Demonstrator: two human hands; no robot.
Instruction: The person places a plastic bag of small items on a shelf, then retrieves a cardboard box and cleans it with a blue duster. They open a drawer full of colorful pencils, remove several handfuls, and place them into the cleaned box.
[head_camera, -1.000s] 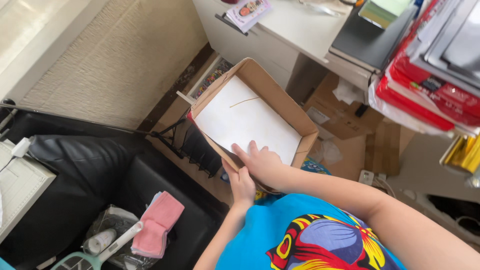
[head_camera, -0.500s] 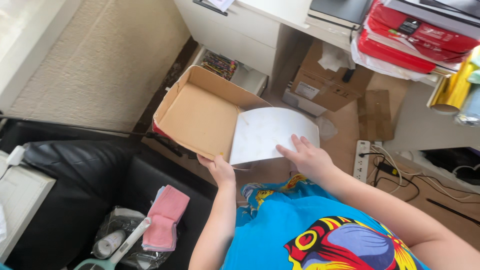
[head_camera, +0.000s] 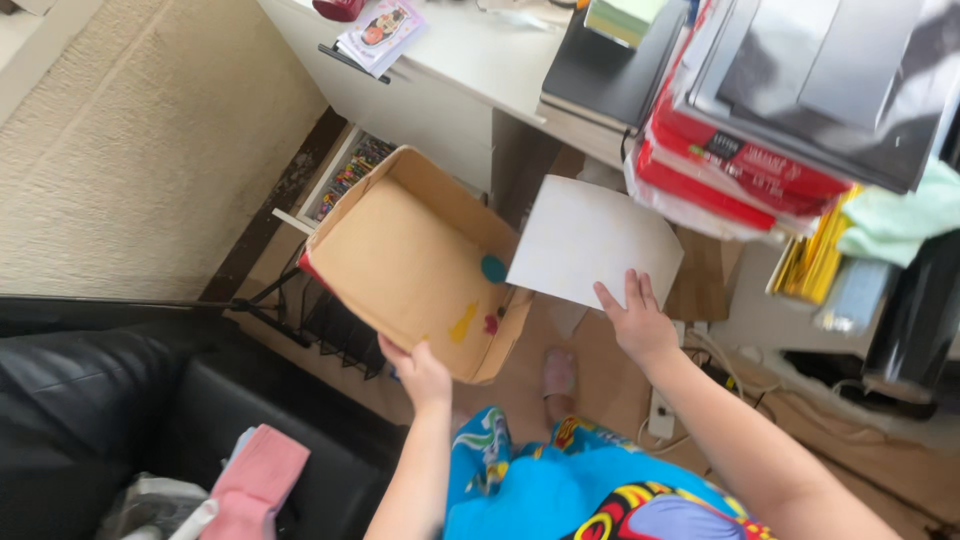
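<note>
1. The left hand (head_camera: 420, 372) closes on the near rim of a shallow cardboard box (head_camera: 405, 262), thumb side on the edge, and holds it up, tilted so its open inside faces the camera.
2. Just beyond that grip, on the box floor, sit three paint-like spots: a yellow smear (head_camera: 463, 323), a small red spot (head_camera: 491, 323) and a teal dot (head_camera: 493, 268) further up.
3. The right hand (head_camera: 634, 318) pinches the lower edge of a white sheet of paper (head_camera: 592, 240), with its fingers (head_camera: 630, 292) spread flat on the sheet's face; the thumb is hidden behind it.
4. The sheet stands outside the box, just to the right of it, its left corner close to the teal dot; whether it touches the box wall I cannot tell.
5. Above the right grip, a stack of red and grey books (head_camera: 780, 110) overhangs a white desk (head_camera: 470, 60).
6. Below the left grip, a pink cloth (head_camera: 258, 480) lies on a black couch (head_camera: 90, 400).
</note>
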